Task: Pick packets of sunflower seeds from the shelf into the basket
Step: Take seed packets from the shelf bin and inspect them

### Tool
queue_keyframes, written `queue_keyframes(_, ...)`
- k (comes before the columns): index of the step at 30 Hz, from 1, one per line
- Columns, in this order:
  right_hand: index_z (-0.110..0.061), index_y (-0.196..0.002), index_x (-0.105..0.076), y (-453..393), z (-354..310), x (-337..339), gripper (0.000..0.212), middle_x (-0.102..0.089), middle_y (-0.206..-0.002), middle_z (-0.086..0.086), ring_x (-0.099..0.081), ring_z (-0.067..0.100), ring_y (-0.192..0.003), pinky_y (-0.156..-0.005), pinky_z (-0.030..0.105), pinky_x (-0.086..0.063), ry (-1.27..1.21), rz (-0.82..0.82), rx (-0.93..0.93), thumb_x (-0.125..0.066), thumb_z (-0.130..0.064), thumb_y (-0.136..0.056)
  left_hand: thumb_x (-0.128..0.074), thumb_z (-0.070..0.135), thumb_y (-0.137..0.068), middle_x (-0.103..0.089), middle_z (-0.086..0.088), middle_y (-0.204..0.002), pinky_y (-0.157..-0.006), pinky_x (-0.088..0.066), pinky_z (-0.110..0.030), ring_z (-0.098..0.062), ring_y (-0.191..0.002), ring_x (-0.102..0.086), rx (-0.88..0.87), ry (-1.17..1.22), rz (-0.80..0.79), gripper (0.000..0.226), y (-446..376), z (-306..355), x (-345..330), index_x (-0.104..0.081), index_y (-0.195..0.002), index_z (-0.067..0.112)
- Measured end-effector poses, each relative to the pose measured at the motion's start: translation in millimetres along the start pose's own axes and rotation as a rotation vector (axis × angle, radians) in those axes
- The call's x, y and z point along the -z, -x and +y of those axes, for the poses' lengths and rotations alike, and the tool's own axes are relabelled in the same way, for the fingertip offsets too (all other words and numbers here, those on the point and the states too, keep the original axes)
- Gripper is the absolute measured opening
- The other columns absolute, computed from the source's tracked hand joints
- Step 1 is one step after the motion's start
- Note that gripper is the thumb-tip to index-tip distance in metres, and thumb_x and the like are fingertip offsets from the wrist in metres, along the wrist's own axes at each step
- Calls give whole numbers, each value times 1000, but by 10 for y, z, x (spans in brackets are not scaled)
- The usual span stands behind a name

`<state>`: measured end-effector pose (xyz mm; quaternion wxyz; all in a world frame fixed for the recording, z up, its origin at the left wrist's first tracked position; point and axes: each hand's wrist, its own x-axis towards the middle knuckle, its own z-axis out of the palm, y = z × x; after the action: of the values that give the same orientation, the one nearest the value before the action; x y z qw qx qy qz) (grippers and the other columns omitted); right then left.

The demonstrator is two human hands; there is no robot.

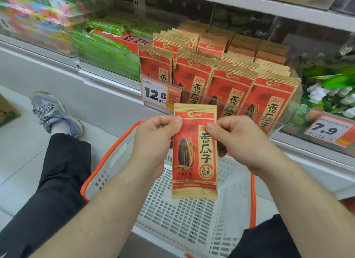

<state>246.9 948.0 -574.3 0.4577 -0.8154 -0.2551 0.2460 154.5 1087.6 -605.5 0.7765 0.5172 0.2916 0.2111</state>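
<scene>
Shop aisle, low white shelf (107, 88) running across the view, pale tiled floor (17, 152) at left. Rows of red-and-kraft sunflower seed packets (232, 84) stand upright on the shelf behind a clear plastic front rail (255, 113); an orange price tag reading 12.8 (160, 96) is clipped at the rail's left end, another reading 7.9 (328, 129) further right. Green packets (103, 46) stacked to the left of the seeds (blurred), green-and-white packs (326, 84) to the right. One sunflower seed packet (195, 154) is held upright in the air, in front of the shelf and above the basket (192, 219), not touching it. Left hand (153, 140) pinches the packet's upper left edge, thumb on the front, fingers curled behind. Right hand (240, 140) pinches the upper right edge the same way. Basket is white perforated plastic with an orange rim, sitting between the person's knees; no packets visible in the part of it that shows. Black trouser leg (61, 171) and a grey sneaker (55, 113) at left.
</scene>
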Motion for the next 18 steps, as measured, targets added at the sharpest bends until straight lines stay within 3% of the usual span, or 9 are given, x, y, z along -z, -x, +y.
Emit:
queue_keyframes(6, 2, -89, -69, 53, -24, 43, 38, -76, -75, 6, -67, 14, -60, -62, 32, -53, 31, -168, -69, -63, -35, -92, -67, 17, -91, -73, -7, -73, -50, -53, -24, -17, -58, -69, -6, 23, 48, 12, -16, -4, 32, -64, -86, 6)
queue_keyframes(9, 9, -94, -68, 56, -7, 41, 40, -76, -75, 9, -67, 14, -59, -59, 29, -55, 51, -149, -44, -64, -31, -92, -68, 17, -91, -73, -8, -75, -50, -53, -23, -17, -58, -69, -3, 18, 59, 12, -24, -11, 30, -64, -89, 5)
queue_keyframes(18, -3, -103, -68, 94, -13, 48, 50, -77, -84, 14, -70, 20, -67, -65, 35, -56, 38, -303, -60, -71, -40, -69, -68, 19, -92, -73, -4, -71, -50, -52, -24, -16, -58, -68, -14, 25, 99, 12, -64, -32, 52, -64, -85, 10)
